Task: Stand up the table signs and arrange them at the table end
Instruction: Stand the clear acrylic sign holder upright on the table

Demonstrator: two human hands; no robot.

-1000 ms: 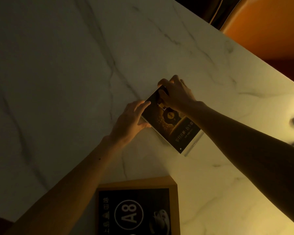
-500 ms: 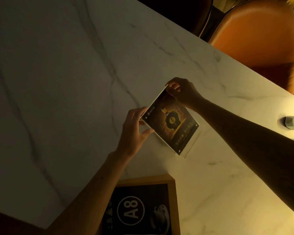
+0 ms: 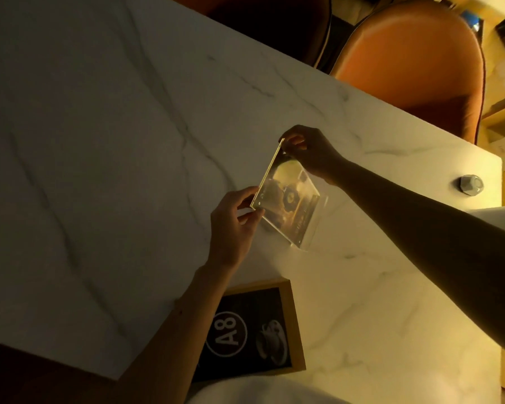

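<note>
A clear acrylic table sign [image 3: 289,199] with a dark, gold-printed card inside stands tilted on its lower edge in the middle of the white marble table [image 3: 114,141]. My left hand [image 3: 235,225] pinches its near upper corner. My right hand [image 3: 309,151] pinches its far upper corner. A second sign, a wooden-framed black board marked A8 [image 3: 254,330], lies flat near the table's front edge, partly under my left forearm.
A small silver faceted object [image 3: 471,185] sits near the table's right end. An orange chair [image 3: 414,53] stands beyond the far edge, with a darker chair [image 3: 274,21] to its left. The table's edges run close at front left and right.
The acrylic sign has been tipped from leaning low on the table to nearly upright on its edge. Both hands moved with its top corners; the camera view also shifted.
</note>
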